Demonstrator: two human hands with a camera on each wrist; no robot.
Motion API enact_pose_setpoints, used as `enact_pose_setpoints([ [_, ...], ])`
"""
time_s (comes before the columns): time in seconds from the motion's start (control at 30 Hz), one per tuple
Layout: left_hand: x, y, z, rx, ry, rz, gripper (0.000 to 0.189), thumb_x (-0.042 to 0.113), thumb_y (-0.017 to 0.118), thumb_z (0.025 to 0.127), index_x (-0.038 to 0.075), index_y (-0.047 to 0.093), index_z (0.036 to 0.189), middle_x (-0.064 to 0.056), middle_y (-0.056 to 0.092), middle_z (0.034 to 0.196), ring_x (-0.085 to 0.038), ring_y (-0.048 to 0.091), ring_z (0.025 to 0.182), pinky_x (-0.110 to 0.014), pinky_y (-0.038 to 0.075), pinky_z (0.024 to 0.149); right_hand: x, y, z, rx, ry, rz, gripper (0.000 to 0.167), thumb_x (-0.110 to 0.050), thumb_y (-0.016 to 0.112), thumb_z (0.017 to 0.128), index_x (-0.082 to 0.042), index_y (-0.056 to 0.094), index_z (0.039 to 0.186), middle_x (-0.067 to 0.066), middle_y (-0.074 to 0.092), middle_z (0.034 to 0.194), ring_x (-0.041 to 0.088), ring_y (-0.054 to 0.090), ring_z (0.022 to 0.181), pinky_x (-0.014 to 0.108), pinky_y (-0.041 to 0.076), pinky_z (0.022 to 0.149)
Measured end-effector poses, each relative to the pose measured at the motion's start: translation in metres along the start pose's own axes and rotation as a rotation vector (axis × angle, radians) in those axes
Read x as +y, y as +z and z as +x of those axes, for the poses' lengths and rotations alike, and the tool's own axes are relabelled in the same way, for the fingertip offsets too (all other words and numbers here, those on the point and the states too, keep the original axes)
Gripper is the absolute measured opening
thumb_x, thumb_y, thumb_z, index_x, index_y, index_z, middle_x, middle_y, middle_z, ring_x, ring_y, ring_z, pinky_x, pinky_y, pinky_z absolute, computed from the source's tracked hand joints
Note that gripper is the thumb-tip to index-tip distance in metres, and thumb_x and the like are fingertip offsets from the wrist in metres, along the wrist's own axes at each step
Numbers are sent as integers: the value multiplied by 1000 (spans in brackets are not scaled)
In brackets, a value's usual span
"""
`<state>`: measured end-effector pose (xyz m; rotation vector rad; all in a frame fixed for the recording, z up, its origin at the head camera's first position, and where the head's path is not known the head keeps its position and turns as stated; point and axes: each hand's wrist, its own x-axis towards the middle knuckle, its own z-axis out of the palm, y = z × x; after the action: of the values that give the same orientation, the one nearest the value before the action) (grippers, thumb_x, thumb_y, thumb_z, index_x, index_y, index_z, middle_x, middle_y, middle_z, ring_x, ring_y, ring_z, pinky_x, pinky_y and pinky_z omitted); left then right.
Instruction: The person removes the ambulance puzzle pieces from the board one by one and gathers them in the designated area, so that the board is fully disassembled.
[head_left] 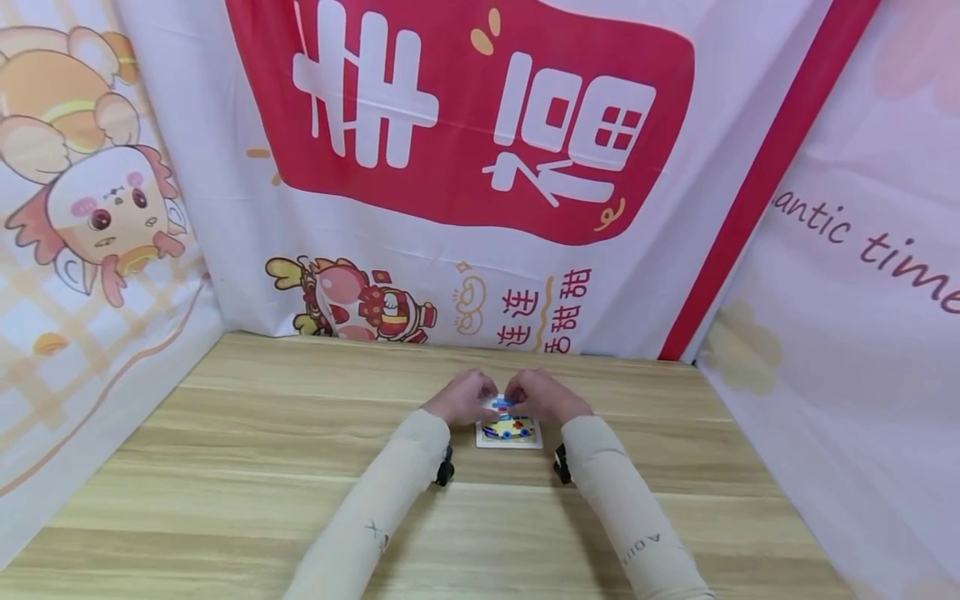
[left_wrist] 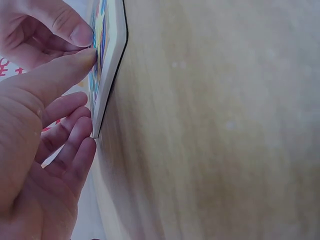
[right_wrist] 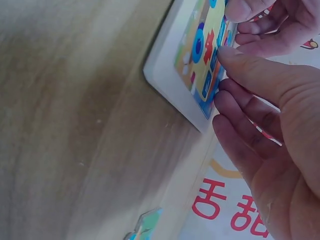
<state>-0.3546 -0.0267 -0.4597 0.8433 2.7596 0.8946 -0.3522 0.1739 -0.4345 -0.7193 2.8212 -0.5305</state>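
A small white-framed picture puzzle board (head_left: 510, 444) lies on the table, showing a yellow vehicle with a red cross and blue wheels. My left hand (head_left: 467, 396) grips its far left part, thumb on the picture and fingers curled at the edge. On the far right part, my right hand (head_left: 546, 395) holds it the same way; in the right wrist view its thumb (right_wrist: 250, 70) presses the picture and the other fingers meet the edge. Both thumb tips are close together. My hands cover the upper part of the picture.
A small green and blue flat piece (right_wrist: 148, 223) lies on the wooden table (head_left: 300, 467) beyond the right hand, seen in the right wrist view. Printed cloth (head_left: 480, 275) hangs along the back edge, with more cloth on both sides.
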Motion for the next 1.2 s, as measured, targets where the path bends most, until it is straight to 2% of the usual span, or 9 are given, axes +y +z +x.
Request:
enact_pose_setpoints([
  [0.5,3,4,-2,8,-1,19,38,20,84,90,0,74,120,-13,69,119,-26,62,110,-44,52,103,1,-8,7,-97,46,-11,10,-12,79,95,-18,79,102,-6,74,94,11,67,90,35,59,92],
  [0.77,4,2,-3,15,14,21,38,20,84,90,-1,74,121,-15,71,119,-26,63,109,-43,53,102,-6,-15,7,-110,44,11,16,-4,81,90,-14,82,103,0,78,96,13,70,89,34,61,90],
  [0.97,2,1,-4,25,9,38,40,21,85,89,0,74,121,-13,72,118,-23,63,108,-41,53,101,-8,-18,10,-119,34,-15,21,-1,81,88,-11,82,106,2,80,101,13,71,90,33,62,89],
  [1.2,4,0,-5,17,-1,12,42,21,85,89,-1,73,122,-14,70,118,-25,63,108,-43,53,102,-6,-19,10,-119,7,-31,19,0,82,87,-11,82,103,2,79,99,12,70,88,33,61,88],
])
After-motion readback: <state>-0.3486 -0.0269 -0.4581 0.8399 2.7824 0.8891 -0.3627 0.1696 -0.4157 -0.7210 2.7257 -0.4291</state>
